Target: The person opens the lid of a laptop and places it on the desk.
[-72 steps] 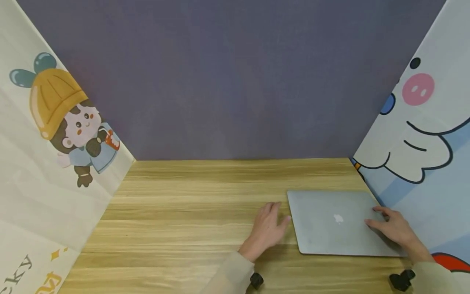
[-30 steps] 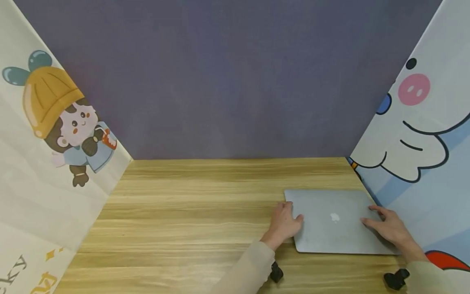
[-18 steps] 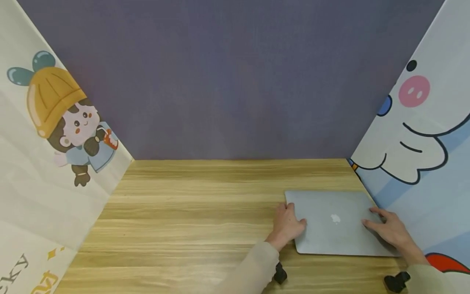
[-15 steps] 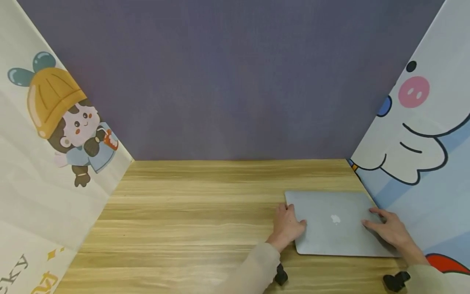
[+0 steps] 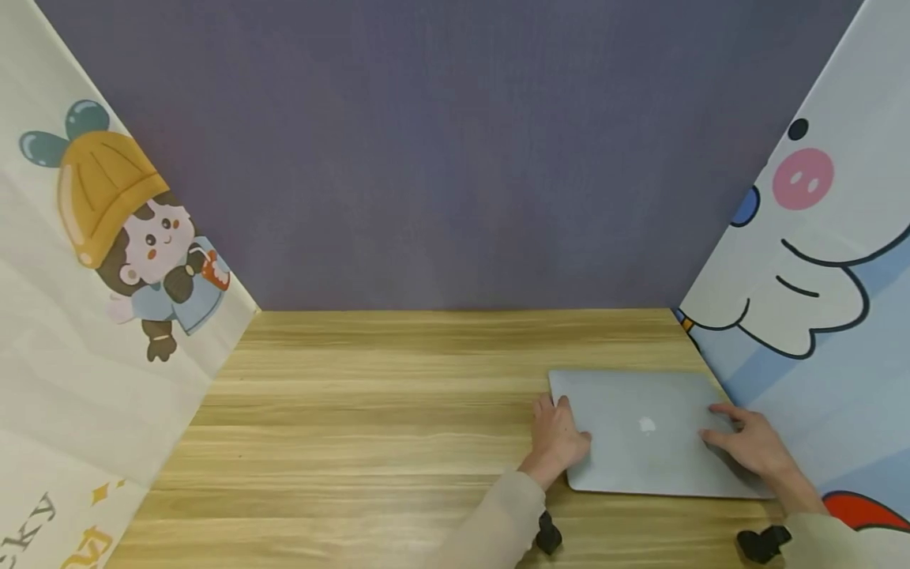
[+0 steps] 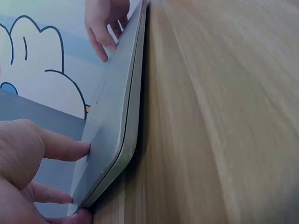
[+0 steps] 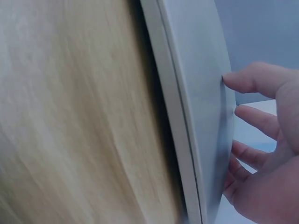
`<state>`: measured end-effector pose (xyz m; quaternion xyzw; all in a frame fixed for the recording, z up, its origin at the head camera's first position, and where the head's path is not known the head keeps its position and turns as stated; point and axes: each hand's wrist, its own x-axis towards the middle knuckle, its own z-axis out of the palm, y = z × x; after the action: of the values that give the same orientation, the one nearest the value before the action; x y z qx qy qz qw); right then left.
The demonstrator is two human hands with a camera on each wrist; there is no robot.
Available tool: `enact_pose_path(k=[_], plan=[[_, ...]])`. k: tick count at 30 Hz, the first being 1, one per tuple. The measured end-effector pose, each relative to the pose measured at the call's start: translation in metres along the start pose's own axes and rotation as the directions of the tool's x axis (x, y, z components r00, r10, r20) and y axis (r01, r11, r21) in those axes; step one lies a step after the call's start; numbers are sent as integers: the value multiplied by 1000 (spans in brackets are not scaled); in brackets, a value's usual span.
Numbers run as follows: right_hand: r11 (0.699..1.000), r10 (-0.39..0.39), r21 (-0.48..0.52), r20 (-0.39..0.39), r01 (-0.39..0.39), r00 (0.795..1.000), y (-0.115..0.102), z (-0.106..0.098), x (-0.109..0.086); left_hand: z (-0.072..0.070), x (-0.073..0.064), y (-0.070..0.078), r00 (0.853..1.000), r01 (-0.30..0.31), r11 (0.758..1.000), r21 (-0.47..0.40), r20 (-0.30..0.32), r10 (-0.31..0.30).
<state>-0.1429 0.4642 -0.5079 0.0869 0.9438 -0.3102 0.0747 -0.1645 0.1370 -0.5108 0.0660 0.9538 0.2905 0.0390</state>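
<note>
A closed silver laptop (image 5: pixel 643 450) lies flat on the right part of the wooden table, its lid with the pale logo facing up. At its left edge, my left hand (image 5: pixel 558 438) grips it, thumb on the lid; in the left wrist view the fingertips (image 6: pixel 65 198) curl at the edge and one reaches the underside. My right hand (image 5: pixel 757 446) holds the opposite edge, with the thumb (image 7: pixel 243 80) pressing the lid and the other fingers along the side. A thin dark gap or shadow runs beneath the laptop's near edge in both wrist views.
The wooden table (image 5: pixel 355 427) meets a dark grey panel (image 5: pixel 455 158) at the back. A white panel with a cartoon figure (image 5: pixel 135 229) borders the left. Close beyond my right hand stands a blue and white cartoon panel (image 5: pixel 817 300).
My left hand has moved right from beside the laptop onto its left edge and taken hold. My right hand has stayed at the right edge. Most recently the laptop has shifted slightly left.
</note>
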Motion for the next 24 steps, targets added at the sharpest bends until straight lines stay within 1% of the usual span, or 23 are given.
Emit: enact_pose_path(k=[4,9,12,17,20,24], plan=[[1000,-3,-19,-23,2,1000,-2,3,-1,-1,0,-2,1000,18,999,-45,-1,-18],[999,-16,-31,-49,15,999,-4,7,-3,1,-2,-5,999,24,995,-96,-27,-27],[999,-34,-37,-71,32,997,-5,11,-3,-1,-2,-7,999,19,995,-96,-34,-23],[996,-84,-47,-129,78,988,-9,19,-5,-8,-2,-13,999,24,995,-94,-44,-28],[996,-89,-38,-134,84,987,-12,23,-6,-12,-1,-17,998,23,994,-106,-52,-29],[998,-69,-22,-106,67,992,-17,24,-8,-15,-1,-22,998,23,992,-127,-57,-30]])
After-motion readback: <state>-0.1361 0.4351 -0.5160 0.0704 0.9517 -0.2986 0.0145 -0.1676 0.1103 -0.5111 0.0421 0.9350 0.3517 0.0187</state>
